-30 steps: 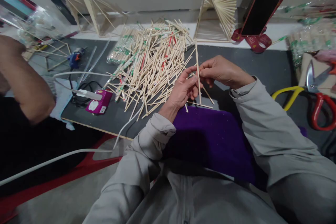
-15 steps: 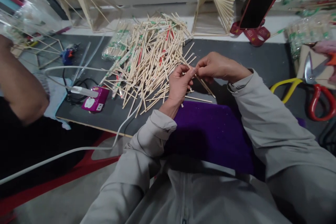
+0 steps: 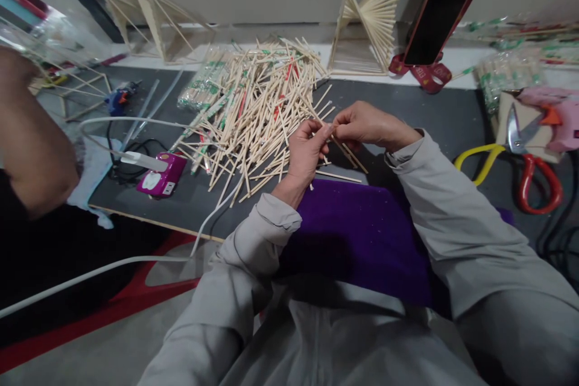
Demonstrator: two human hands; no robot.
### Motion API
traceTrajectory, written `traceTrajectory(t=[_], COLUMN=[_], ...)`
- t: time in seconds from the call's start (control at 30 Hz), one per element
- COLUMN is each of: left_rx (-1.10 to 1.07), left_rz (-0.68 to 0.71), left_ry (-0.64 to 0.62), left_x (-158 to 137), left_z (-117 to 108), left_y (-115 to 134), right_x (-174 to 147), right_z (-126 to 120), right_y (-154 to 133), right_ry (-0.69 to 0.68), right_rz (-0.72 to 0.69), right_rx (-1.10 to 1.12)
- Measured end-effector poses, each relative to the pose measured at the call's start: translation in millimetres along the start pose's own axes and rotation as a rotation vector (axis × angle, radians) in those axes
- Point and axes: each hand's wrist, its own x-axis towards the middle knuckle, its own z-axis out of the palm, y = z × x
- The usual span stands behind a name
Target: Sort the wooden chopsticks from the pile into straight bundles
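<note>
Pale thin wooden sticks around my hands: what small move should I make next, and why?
I'd probably ease your right hand slightly away from your left hand: they meet so closely that whatever lies between them is hard to see, and loose, pale thin wooden sticks crowd the left hand's side.

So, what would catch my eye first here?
The big loose heap of pale sticks, just left of centre. At its lower right edge, the left hand and right hand are close together. Behind them stands a fan-like stick structure, and scissors with red and yellow handles lie far right.
</note>
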Motion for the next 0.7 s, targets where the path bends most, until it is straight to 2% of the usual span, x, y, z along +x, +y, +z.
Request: traceTrajectory(t=[0.17, 0.33, 0.57, 0.7], left_rx=[-0.007, -0.03, -0.025, -0.079], left_rz=[0.009, 0.008, 0.049, 0.02], left_ry=[-0.021, -0.037, 0.019, 0.043], left_x=[-2.2, -1.4, 1.2, 3.3], left_z=[0.8, 0.4, 1.4, -0.2], left_y=[0.9, -1.2, -0.7, 3.6], right_x=[-1.1, -2.9, 1.4, 5.4], right_z=[-3.1, -8.4, -4.6, -12.7], right_y=[1.6, 5.9, 8.1, 16.0], right_ry=[-0.035, -0.029, 0.027, 0.092], right_rz=[-0.063, -0.045, -0.01, 0.036], right_rx=[-0.053, -0.05, 0.137, 0.287])
